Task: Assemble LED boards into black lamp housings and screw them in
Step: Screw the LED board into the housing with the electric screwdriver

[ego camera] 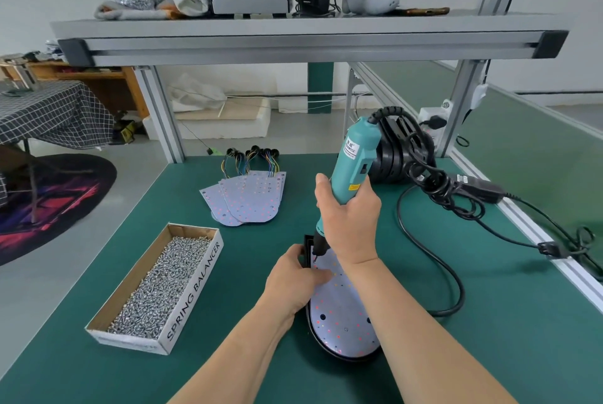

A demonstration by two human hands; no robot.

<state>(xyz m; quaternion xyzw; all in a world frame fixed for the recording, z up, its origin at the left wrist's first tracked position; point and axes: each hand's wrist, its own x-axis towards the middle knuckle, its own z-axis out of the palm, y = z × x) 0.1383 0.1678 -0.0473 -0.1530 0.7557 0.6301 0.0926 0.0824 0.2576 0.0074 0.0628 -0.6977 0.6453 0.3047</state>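
Observation:
A white LED board (342, 315) lies inside a black lamp housing (339, 356) on the green mat in front of me. My right hand (350, 211) grips a teal electric screwdriver (354, 162) held upright, its bit tip touching the board's far left corner. My left hand (295, 279) rests on the housing's left edge, fingers on the board and thumb on the rim. A fan of spare LED boards (248, 199) with coloured wires lies further back. A stack of black housings (396, 155) stands behind the screwdriver.
A cardboard box (195, 289) full of small screws sits at the left. The screwdriver's black cable (434, 266) loops across the right of the mat to a power adapter (479, 189). An aluminium shelf (310, 41) spans overhead, and frame posts stand at the table's back corners.

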